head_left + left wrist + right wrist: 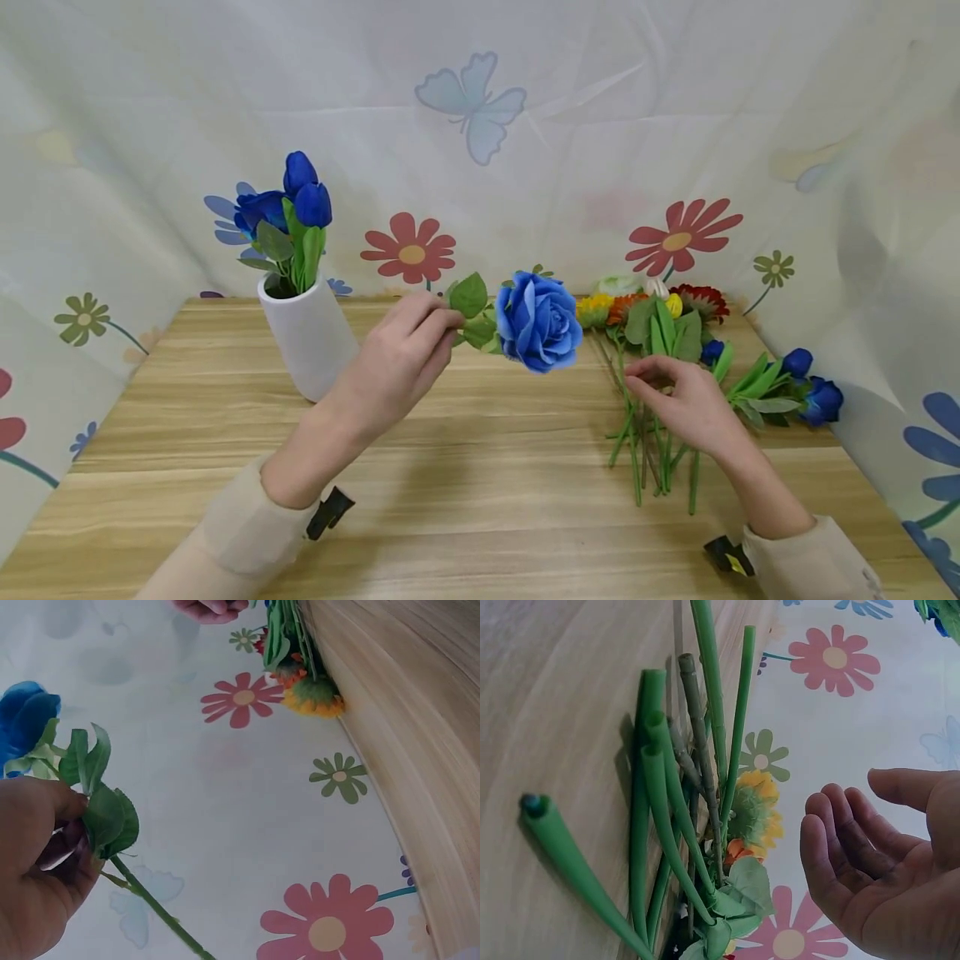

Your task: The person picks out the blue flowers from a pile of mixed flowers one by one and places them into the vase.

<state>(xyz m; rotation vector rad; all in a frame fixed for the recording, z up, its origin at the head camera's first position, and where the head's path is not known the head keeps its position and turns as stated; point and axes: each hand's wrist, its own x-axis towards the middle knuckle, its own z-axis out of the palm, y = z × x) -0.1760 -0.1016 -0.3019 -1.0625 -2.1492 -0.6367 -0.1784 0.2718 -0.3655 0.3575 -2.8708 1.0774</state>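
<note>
A blue rose (538,322) is held up over the middle of the table, its bloom turned to the right. My left hand (408,342) pinches its stem just behind the leaves; in the left wrist view the green stem (161,911) runs down past the fingers. My right hand (690,404) hovers above the pile of flower stems (660,450), fingers loosely bent and holding nothing. Its gap between thumb and fingers shows bare in the right wrist view. A white vase (303,342) at the left holds blue tulips (312,204) and a blue rose.
Heaped at the right are a yellow flower (595,310), a dark red flower (701,302) and other blooms. Further blue flowers (821,400) lie near the table's right edge. A patterned curtain (480,108) hangs behind the wooden table (480,517).
</note>
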